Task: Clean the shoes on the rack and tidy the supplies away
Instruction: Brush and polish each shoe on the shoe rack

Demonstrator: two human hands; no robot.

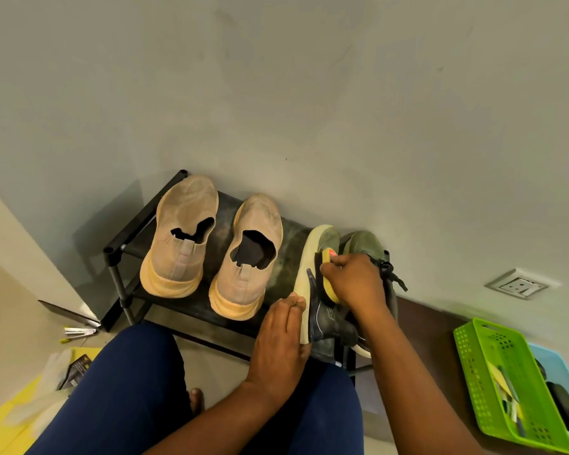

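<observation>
A black shoe rack (130, 239) stands against the wall. Two tan knit shoes (184, 234) (250, 254) sit on its left half. On its right half are two green shoes; the nearer green shoe (312, 257) is tipped on its side, pale sole facing left. My left hand (281, 333) steadies that sole near the heel with straight fingers. My right hand (355, 280) grips a yellow shoe brush (328, 257) and holds its bristles against the shoe's upper. The second green shoe (363, 244) lies partly hidden behind my right hand.
A green plastic basket (473, 356) with cleaning supplies sits on the floor at the right, a blue basket (552, 359) beside it. A wall socket (519, 284) is low on the wall. Yellow cloth, a dark packet (76, 369) and small items lie at the left. My knees fill the foreground.
</observation>
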